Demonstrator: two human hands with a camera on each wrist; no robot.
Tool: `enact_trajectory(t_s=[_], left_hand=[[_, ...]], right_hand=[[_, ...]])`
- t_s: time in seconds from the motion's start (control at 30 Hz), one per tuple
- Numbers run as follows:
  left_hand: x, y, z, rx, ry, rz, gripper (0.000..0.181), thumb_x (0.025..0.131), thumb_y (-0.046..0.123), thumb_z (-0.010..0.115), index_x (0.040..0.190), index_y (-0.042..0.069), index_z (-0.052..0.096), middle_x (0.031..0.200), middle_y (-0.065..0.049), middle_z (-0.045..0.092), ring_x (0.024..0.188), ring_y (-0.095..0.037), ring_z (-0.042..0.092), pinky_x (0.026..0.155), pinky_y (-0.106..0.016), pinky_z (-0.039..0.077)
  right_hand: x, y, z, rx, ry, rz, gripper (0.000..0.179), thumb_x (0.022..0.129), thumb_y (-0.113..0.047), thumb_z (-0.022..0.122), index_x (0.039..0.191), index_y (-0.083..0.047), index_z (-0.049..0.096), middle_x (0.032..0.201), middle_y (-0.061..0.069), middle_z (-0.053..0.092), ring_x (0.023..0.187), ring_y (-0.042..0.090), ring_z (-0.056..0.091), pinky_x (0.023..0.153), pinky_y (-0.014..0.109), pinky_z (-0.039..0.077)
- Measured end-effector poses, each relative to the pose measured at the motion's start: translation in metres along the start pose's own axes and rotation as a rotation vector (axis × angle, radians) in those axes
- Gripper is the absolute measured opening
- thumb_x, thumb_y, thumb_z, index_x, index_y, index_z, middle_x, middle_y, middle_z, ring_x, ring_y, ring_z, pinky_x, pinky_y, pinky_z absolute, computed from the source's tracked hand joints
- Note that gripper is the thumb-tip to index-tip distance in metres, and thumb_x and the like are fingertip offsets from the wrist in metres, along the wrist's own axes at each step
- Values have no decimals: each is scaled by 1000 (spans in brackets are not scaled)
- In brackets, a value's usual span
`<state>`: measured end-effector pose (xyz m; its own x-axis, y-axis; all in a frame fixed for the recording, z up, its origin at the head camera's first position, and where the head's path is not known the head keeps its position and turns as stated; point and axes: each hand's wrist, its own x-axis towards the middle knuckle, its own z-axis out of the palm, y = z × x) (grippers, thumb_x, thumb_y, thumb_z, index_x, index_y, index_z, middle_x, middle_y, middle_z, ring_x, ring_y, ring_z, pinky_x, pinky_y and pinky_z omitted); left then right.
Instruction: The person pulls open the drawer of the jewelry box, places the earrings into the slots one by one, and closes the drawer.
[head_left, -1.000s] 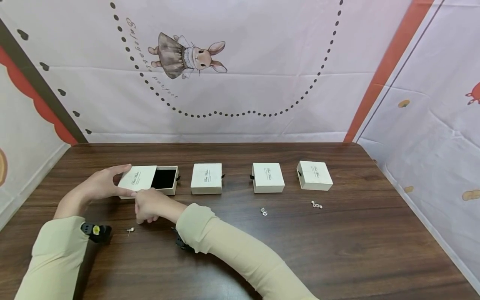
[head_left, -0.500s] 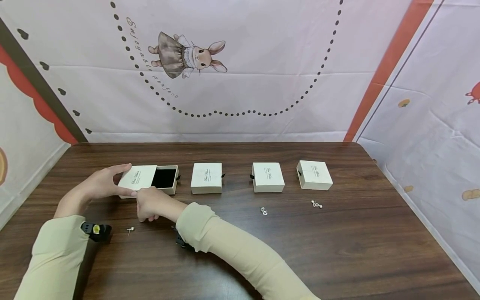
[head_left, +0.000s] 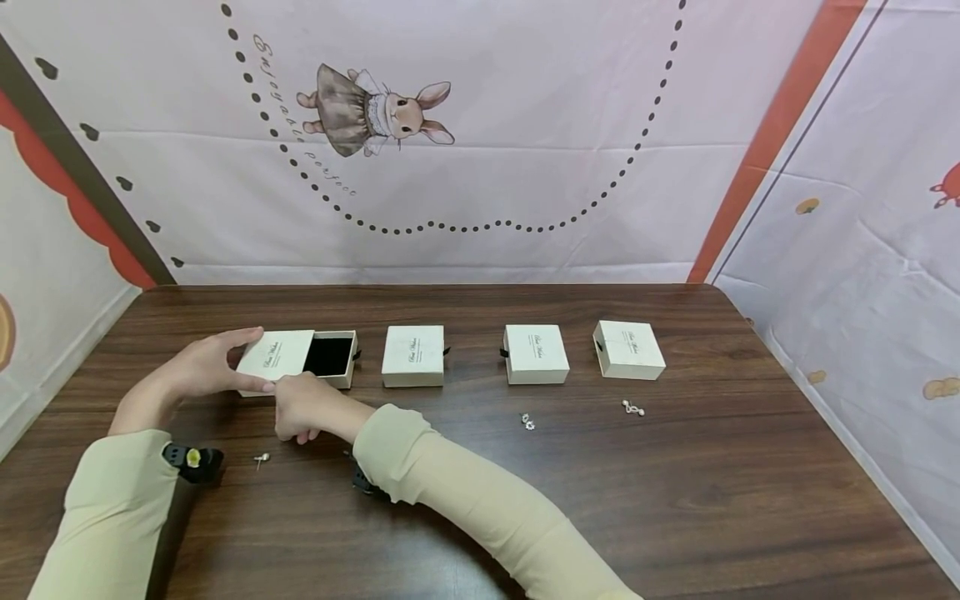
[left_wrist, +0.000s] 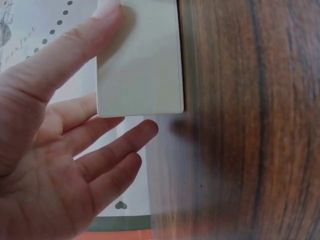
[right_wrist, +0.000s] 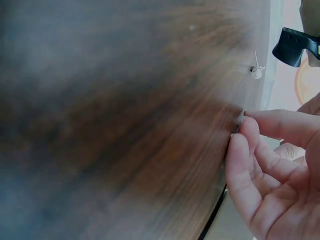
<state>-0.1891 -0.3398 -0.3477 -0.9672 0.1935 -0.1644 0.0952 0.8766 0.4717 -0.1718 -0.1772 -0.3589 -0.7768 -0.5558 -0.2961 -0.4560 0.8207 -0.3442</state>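
Note:
My left hand (head_left: 198, 367) grips the closed end of a small white sliding gift box (head_left: 273, 354) between thumb and fingers. The box's drawer (head_left: 341, 383) sticks out to the right and shows a black lining. In the left wrist view, the thumb lies on one face and the lower fingers hang loose below the edge. At the near side of the box, beside the left fingertips, is my right hand (head_left: 307, 408). Its thumb and fingertips come together low by the table; whether something tiny is between them cannot be told. A pearl stud earring (head_left: 261, 458) lies nearer to me.
More white gift boxes stand in a row rightward: one (head_left: 413, 357), another (head_left: 537, 355) and the last (head_left: 629, 351). Two flower-like earrings (head_left: 527, 422) and a pearl-tipped pair (head_left: 633, 408) lie in front of the right-hand boxes. A patterned cloth (head_left: 525, 208) hangs behind the table.
My right hand has shifted slightly up and to the right beside the box. The left hand, the box and its pulled-out drawer stay where they were.

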Motion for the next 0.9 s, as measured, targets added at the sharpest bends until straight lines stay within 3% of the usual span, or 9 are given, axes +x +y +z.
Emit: enact_trajectory(t_s=[0.5, 0.9], left_hand=[[-2, 3, -1, -23, -10, -10, 106, 65, 47, 77, 138, -10, 26, 137, -36, 26, 120, -52, 29, 89, -63, 31], [-1, 1, 0, -10, -4, -15, 106, 63, 48, 78, 137, -10, 27, 135, -37, 28, 119, -51, 31, 89, -63, 31]], right_hand=[[-11, 9, -19, 99, 4, -103, 18, 83, -14, 65, 65, -17, 66, 52, -8, 60, 42, 2, 57, 42, 13, 45], [-16, 25, -26, 385, -2, -211, 8, 84, -9, 65, 86, -9, 72, 72, -2, 70, 50, 0, 59, 49, 11, 47]])
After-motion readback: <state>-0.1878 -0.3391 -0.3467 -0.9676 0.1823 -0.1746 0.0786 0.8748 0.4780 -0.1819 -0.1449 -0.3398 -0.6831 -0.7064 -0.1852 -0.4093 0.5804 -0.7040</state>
